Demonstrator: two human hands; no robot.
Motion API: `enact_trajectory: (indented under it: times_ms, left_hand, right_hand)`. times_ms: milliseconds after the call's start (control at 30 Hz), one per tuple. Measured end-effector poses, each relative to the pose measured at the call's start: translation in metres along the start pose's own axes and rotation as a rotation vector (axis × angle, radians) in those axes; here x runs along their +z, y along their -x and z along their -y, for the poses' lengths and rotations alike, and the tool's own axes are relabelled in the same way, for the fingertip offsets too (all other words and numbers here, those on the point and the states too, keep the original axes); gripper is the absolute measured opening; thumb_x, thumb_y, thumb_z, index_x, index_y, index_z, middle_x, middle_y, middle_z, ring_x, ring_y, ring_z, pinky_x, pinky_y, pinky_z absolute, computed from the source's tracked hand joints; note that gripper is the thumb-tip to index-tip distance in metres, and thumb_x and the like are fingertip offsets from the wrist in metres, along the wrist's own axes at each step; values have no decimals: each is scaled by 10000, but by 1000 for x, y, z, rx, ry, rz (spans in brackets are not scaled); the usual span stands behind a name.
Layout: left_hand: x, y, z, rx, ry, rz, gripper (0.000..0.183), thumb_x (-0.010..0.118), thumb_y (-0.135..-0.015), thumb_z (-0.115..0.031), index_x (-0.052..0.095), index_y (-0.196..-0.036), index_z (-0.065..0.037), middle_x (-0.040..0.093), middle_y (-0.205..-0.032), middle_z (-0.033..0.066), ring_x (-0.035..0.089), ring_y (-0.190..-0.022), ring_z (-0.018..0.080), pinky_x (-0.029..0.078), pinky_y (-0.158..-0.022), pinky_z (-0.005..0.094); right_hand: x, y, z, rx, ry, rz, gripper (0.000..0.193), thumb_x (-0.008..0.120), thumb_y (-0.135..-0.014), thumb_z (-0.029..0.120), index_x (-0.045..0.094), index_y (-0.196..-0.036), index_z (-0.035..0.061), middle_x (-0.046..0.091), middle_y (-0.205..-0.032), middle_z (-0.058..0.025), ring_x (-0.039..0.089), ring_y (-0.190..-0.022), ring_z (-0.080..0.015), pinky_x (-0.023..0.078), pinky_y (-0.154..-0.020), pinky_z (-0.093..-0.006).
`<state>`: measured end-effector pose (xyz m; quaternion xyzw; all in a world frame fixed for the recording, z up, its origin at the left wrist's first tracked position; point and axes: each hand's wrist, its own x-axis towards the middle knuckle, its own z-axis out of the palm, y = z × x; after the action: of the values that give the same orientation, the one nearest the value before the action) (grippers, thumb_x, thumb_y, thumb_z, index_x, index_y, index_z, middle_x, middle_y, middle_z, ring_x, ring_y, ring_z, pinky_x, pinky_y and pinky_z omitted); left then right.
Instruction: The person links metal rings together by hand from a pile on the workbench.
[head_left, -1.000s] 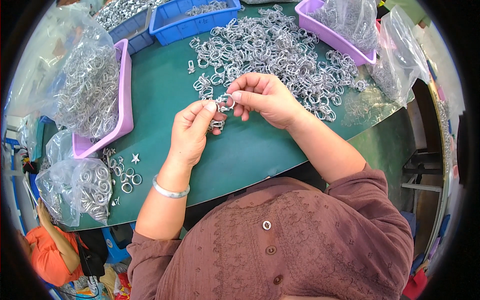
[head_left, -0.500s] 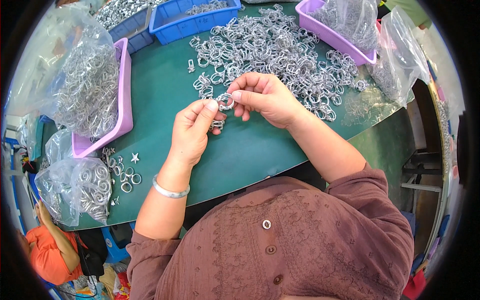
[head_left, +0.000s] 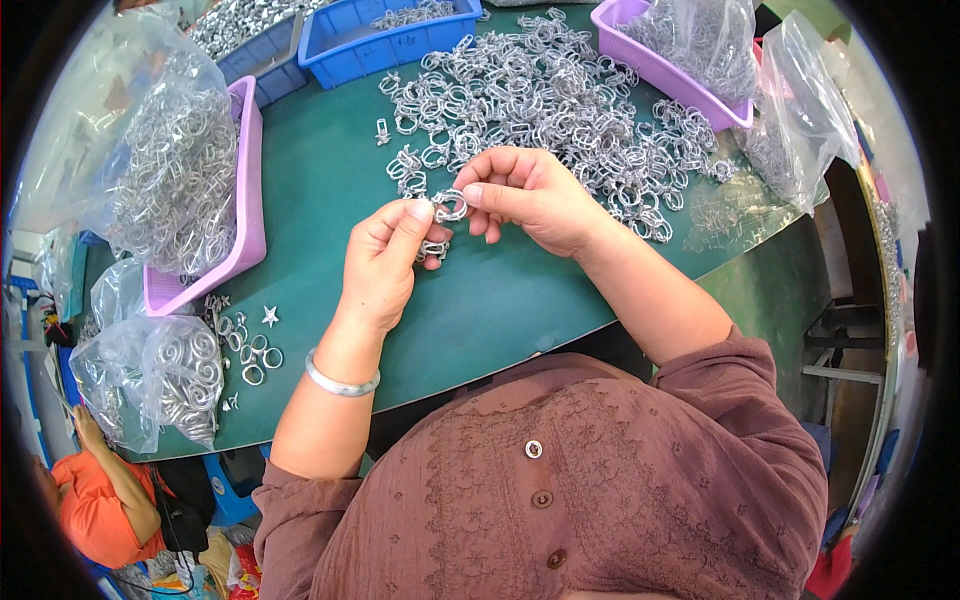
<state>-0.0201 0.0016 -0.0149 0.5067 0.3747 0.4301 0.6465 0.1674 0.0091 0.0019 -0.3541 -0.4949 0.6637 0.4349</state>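
Both my hands meet above the green table around a small silver metal ring piece (head_left: 451, 205). My left hand (head_left: 386, 255) pinches its left side between thumb and forefinger. More silver metal pieces (head_left: 433, 250) show below those fingertips, tucked by the curled fingers; how they are linked is hard to tell. On the right side of the ring, my right hand (head_left: 532, 200) has thumb and forefinger closed at its edge, the other fingers curled. Just beyond the hands spreads a large pile of similar silver metal pieces (head_left: 540, 95).
A purple basket (head_left: 252, 190) with bagged metal pieces stands left, another purple basket (head_left: 670, 75) far right. Blue bins (head_left: 390, 45) line the back. At the left lie a bag of spiral pieces (head_left: 185, 375), loose rings (head_left: 254, 374) and a star (head_left: 270, 316). A person in orange (head_left: 105, 505) is lower left.
The ring between my fingertips has turned slightly and shows its opening more. My right fingertips have shifted a little along its edge; otherwise both hands stay in place.
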Motion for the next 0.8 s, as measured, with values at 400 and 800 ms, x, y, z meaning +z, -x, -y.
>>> enact_trajectory:
  times_ms: [400, 800]
  left_hand:
    - [-1, 0, 0, 29, 6, -3, 243, 474, -913, -244, 605, -929, -40, 621, -793, 26, 561, -688, 80, 436, -556, 202]
    - [5, 2, -3, 73, 38, -1, 203, 491, -902, -184, 573, -1017, -38, 593, -807, 9, 547, -715, 75, 442, -575, 201]
  right_hand:
    - [0, -1, -2, 53, 38, 44, 170, 541, -856, 129, 564, -945, -14, 598, -779, -57, 573, -640, -103, 466, -535, -208]
    - [-2, 0, -2, 27, 74, 50, 140, 603, -809, 78, 569, -922, 4, 602, -769, -40, 575, -643, -98, 458, -539, -205]
